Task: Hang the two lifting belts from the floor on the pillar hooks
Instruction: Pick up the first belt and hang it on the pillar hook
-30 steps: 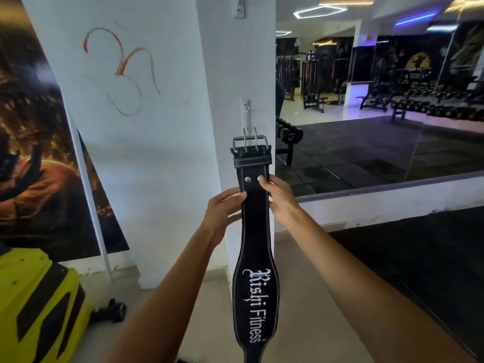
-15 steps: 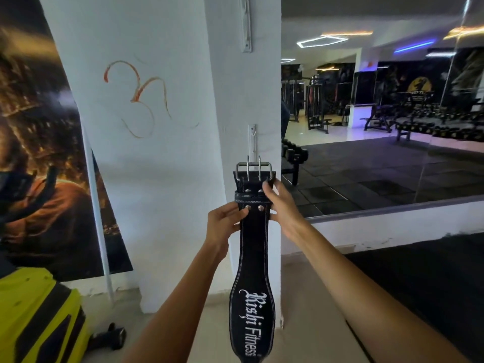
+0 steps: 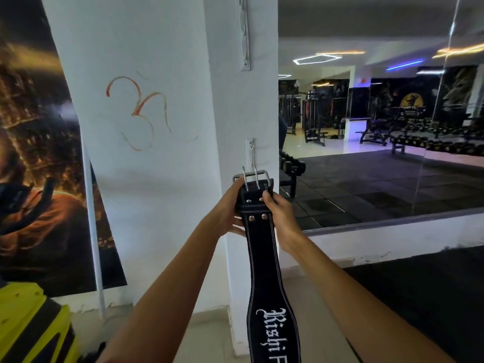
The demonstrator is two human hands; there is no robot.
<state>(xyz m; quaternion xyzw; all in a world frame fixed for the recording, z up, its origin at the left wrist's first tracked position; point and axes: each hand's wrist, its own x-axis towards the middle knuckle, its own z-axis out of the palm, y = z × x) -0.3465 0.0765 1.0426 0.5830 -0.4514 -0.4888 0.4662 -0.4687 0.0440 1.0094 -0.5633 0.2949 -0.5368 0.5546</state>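
A black lifting belt (image 3: 264, 260) with white lettering hangs upright in front of the white pillar (image 3: 241, 106). My left hand (image 3: 227, 210) grips its top from the left and my right hand (image 3: 279, 213) grips it from the right, just under the steel double-prong buckle (image 3: 251, 176). The buckle sits right below a small metal hook (image 3: 251, 150) on the pillar's face. A second, longer metal bracket (image 3: 244, 35) is fixed higher on the pillar. No other belt is in view.
A poster (image 3: 34, 163) leans on the wall at left, with a yellow-and-black machine (image 3: 28, 326) below it. A wall mirror (image 3: 379, 142) at right reflects gym benches and dumbbell racks. Black rubber flooring (image 3: 424, 289) lies at lower right.
Both hands have slid up the belt towards the buckle and raised it closer to the lower hook. The view has tilted upward.
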